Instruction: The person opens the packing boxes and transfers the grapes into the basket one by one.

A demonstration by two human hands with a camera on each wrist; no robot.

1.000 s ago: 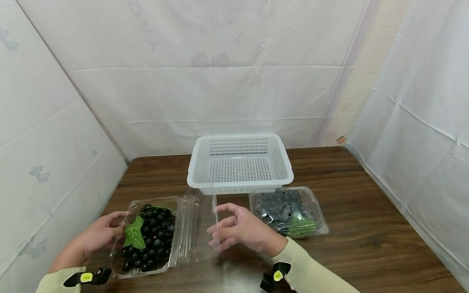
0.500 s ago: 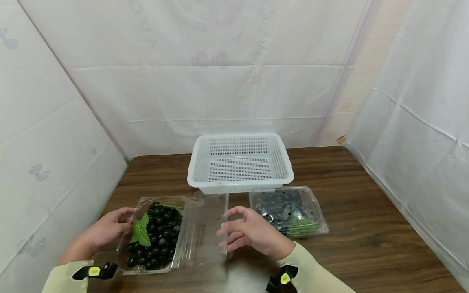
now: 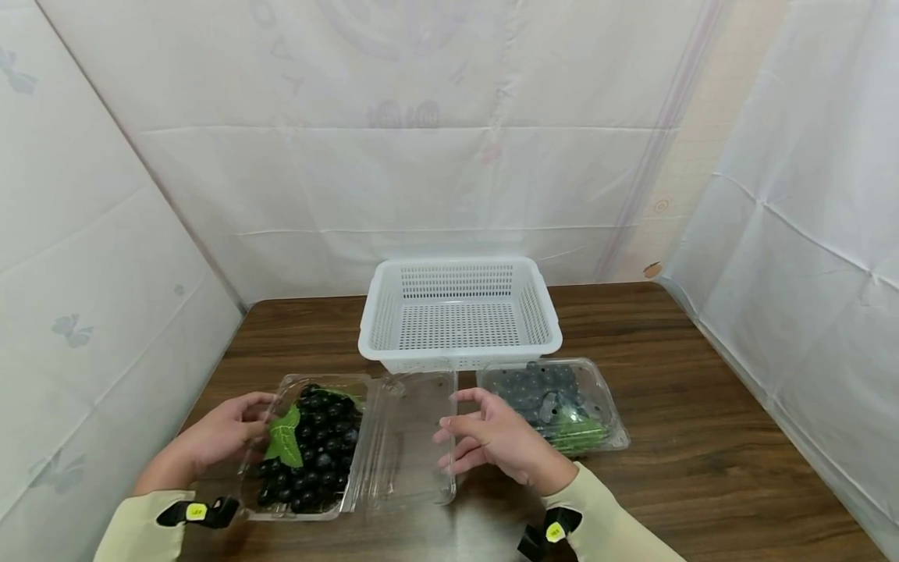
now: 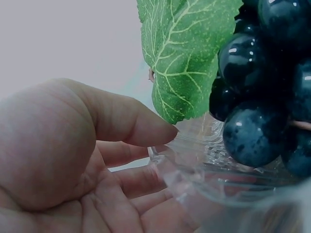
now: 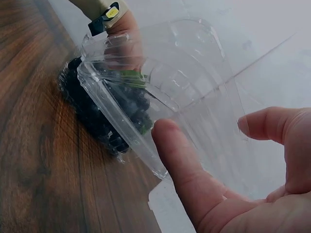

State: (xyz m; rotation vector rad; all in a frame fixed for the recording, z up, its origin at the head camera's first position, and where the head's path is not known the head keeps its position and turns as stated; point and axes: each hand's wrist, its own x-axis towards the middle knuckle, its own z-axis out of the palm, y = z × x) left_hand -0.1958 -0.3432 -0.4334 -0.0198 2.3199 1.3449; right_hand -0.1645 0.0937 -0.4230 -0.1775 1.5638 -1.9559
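Your left grip [image 3: 225,435] pinches the outer rim of a clear plastic clamshell box [image 3: 298,517], thumb over the edge and fingers beneath. Your right grip [image 3: 502,437] is loosely spread at the free edge of the box's lid [image 3: 410,445]; you can see the fingertips reach it, but whether they pinch it you cannot tell. The box sits between your hands, left of centre on the surface [image 3: 702,468], its tray filled with dark grapes [image 3: 325,453]. A green leaf [image 3: 284,439] with pale veins leans out beside your left thumb. The grapes are round and glossy, some with a dull bluish bloom; the lid is thin, ribbed and see-through.

Just beyond your right hand lies a second clamshell box [image 3: 620,439], lid down over more dark grapes and a green leaf. Behind both boxes stands a white slotted basket [image 3: 456,353], rectangular with a rolled rim, close to the lid's far corner. Creased white sheeting [image 3: 449,179] hangs behind the dark wood-grain surface.

Compared with a second ago, your hands and the first box have shifted rightward, and the lid shows broader, swung farther from the tray. The basket and second box stay put.
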